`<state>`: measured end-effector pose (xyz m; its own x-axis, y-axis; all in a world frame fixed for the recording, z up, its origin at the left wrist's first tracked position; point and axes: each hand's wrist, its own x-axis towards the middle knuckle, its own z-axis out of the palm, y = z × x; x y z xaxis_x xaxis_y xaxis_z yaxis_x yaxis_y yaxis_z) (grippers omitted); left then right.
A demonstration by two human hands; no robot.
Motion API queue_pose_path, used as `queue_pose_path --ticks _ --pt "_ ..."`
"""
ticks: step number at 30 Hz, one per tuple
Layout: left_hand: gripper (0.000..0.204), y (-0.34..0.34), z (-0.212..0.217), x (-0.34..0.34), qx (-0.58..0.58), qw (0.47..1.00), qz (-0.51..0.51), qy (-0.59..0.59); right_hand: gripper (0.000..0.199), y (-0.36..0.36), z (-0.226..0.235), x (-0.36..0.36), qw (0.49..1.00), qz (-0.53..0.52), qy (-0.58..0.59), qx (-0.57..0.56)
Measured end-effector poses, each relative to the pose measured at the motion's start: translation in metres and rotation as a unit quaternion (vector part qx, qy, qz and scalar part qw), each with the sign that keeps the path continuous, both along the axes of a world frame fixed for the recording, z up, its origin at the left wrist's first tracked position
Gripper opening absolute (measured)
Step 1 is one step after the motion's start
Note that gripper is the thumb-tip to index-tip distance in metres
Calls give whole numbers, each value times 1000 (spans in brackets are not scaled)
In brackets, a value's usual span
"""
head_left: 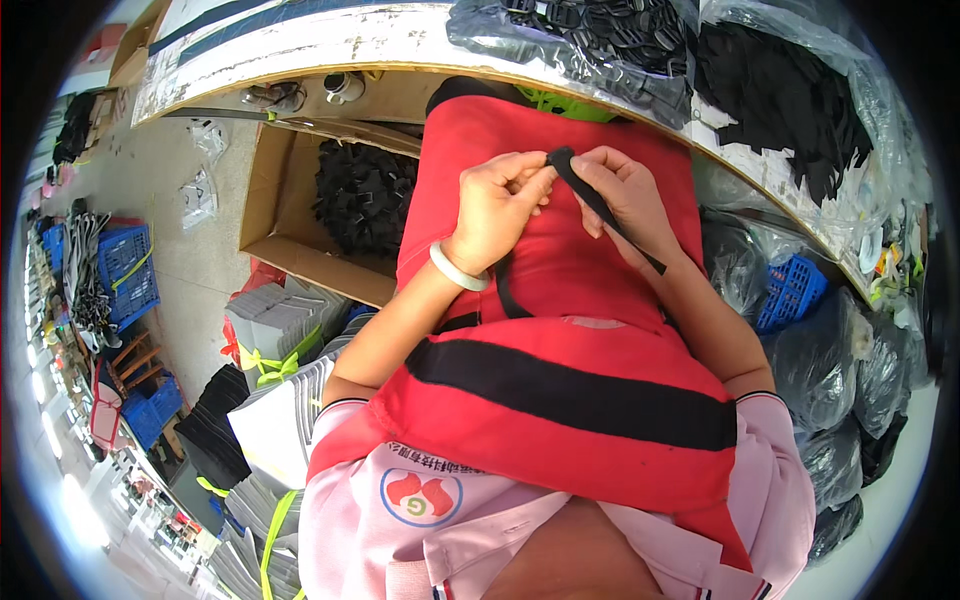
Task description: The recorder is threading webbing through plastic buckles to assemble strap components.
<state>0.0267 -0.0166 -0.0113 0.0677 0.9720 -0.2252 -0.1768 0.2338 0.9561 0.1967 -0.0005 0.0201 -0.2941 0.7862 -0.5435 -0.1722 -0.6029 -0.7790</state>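
Fingers first: both of my hands are up over the red apron (560,270) on my lap, and both are pinched onto the same black strap (600,205). My right hand (625,195) carries most of it, thumb and fingers closed over the strap's upper end, where a short folded tip pokes out near the knuckles. My left hand (495,205) comes in from the other side, its fingertips pressed together right at that tip, so the two hands meet almost touching.

The strap's long axis is what matters. From the pinched top it runs down and to my right, slanting across the right palm and wrist, and its free end lies on the right forearm. The loose length is therefore all on the right side, away from the left fingers, which only reach the top end.

A white bangle (458,270) sits on my left wrist. To my left, an open cardboard box (270,215) holds a heap of similar black pieces (365,195), well apart from the hands.
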Motion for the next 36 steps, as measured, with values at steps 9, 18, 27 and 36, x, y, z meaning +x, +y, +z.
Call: queue_pose_path --ticks 9,18,27,36 --pt "19 5 2 -17 305 894 -53 323 28 8 -11 1 997 7 59 56" --pt "22 3 -14 -17 -202 942 -31 -268 15 7 -17 -5 957 39 -107 265" --pt "23 7 -1 -9 -132 972 23 -193 8 15 0 2 921 82 -184 333" --pt "21 7 -2 -10 -122 979 55 -152 12 10 11 1 946 71 -174 263"
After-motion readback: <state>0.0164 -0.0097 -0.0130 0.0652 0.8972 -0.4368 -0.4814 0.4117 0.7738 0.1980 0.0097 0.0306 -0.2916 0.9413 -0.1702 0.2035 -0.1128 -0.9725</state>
